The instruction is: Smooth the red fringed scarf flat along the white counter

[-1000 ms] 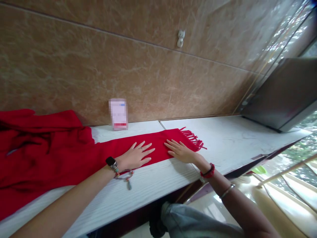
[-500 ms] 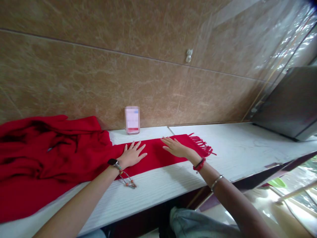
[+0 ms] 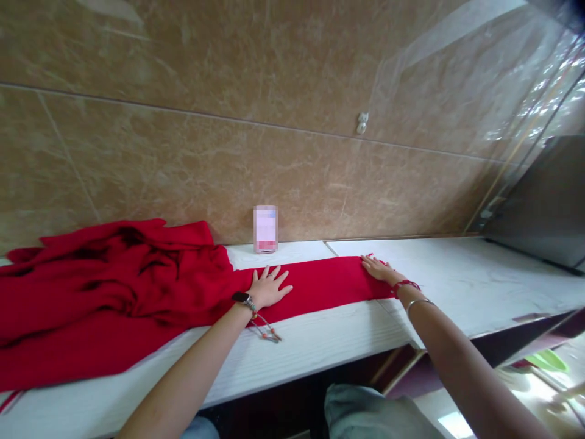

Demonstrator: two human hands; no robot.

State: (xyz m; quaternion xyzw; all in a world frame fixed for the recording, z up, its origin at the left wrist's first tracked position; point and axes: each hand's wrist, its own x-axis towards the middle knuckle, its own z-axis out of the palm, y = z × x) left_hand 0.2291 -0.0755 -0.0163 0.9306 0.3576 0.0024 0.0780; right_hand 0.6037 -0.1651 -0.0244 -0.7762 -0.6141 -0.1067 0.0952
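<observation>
A red scarf (image 3: 324, 282) lies in a flat strip along the white counter, while the rest of its cloth forms a loose, rumpled heap on the left. My left hand (image 3: 269, 289) rests on the strip beside the heap, palm down with fingers spread. Over at the fringed right end, my right hand (image 3: 378, 269) lies flat on the cloth with its fingers stretched out. Most of the fringe is hidden behind that hand and wrist. Neither hand grips the fabric.
A phone (image 3: 265, 229) leans upright against the brown tiled wall (image 3: 183, 164) behind the scarf. On that wall sits a small white cat-shaped hook (image 3: 362, 123). The white counter (image 3: 461, 286) runs right to a dark grey appliance (image 3: 543, 201). A green basin (image 3: 548, 360) is low at the right.
My right hand has slid right along the scarf to its fringed end. My left hand stays spread near the heap. The whole view has shifted slightly.
</observation>
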